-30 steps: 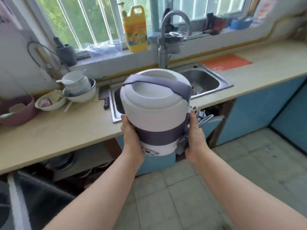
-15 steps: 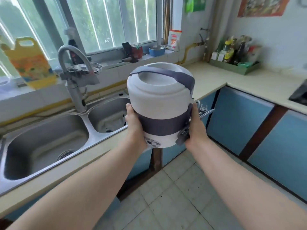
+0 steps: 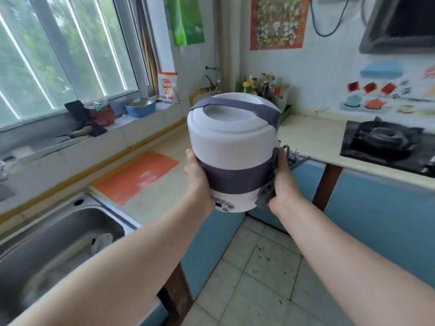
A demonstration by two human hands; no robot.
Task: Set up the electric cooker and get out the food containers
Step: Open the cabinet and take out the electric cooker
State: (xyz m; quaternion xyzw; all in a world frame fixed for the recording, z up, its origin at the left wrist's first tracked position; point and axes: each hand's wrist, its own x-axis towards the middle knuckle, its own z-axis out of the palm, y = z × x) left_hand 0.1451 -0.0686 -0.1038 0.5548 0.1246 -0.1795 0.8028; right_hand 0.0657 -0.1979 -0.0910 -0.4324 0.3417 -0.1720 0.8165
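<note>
Both arms are out in front, and the electric cooker is up in the air at the centre of the view, held above the gap between the worktop and the floor. It is a tall white cylinder with a stepped, round lid, a wide grey band around its lower body and a grey strap handle arching across the top toward 2 o'clock. Low on the front sits a small oval control panel with a dark display and tiny buttons; whatever is printed there is too small to read. A grey latch hangs at its right side. The left hand is wrapped against the left wall, thumb up along the white shell. The right hand clasps the right side over the latch. At 9 o'clock of the cooker an orange mat lies flat on the worktop, with the steel sink at 8 o'clock. A black gas hob sits at 3 o'clock. The wall poster's print is blurred, unreadable.
</note>
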